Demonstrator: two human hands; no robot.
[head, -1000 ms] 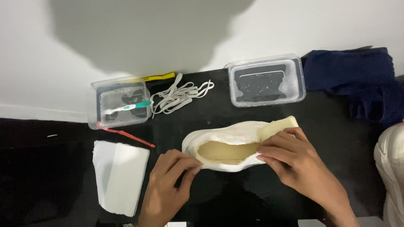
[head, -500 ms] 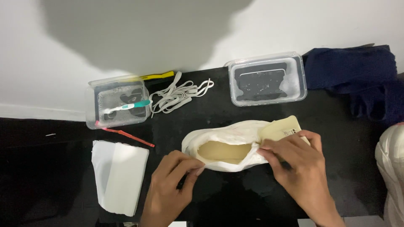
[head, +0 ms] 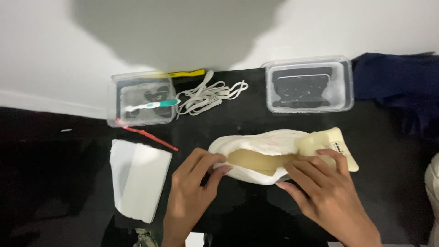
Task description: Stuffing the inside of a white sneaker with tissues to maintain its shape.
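Note:
A white shoe [head: 256, 147] lies on its side on the black table [head: 238, 114], opening toward me. A tan insole [head: 265, 160] sits partly inside it, its pale heel end [head: 327, 142] sticking out to the right. My left hand [head: 194, 183] pinches the shoe's toe end between thumb and fingers. My right hand [head: 320, 185] rests fingers on the insole where it leaves the shoe, gripping it. Both wrists come in from the bottom edge.
Two clear plastic tubs stand at the back: the left tub [head: 141, 98] has a teal toothbrush [head: 153, 104] across it, the right tub [head: 308, 84] holds dark water. White laces [head: 208, 96], a red stick [head: 148, 135], a folded white cloth [head: 137, 178] and dark blue fabric [head: 402, 87] surround the shoe.
The insole has slid further out of the shoe to the right, drawn by my right hand. My left hand stays on the toe end.

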